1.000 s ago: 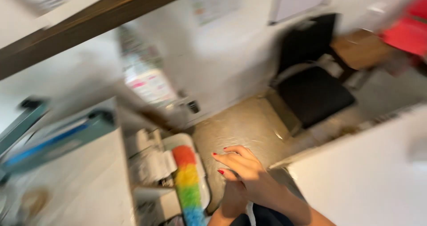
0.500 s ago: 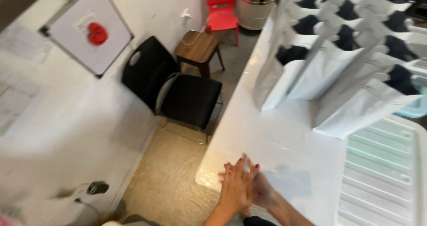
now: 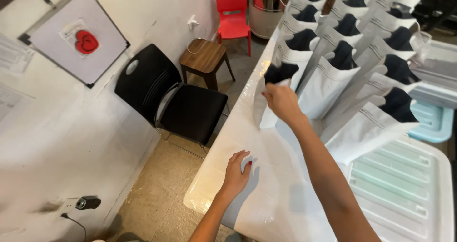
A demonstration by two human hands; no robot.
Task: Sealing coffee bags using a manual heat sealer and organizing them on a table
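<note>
The right hand pinches the top edge of the nearest white pouch, which stands upright at the table's left edge, ahead of the person. The left hand lies flat, fingers spread, near the table's front left corner, well short of the pouch.
</note>
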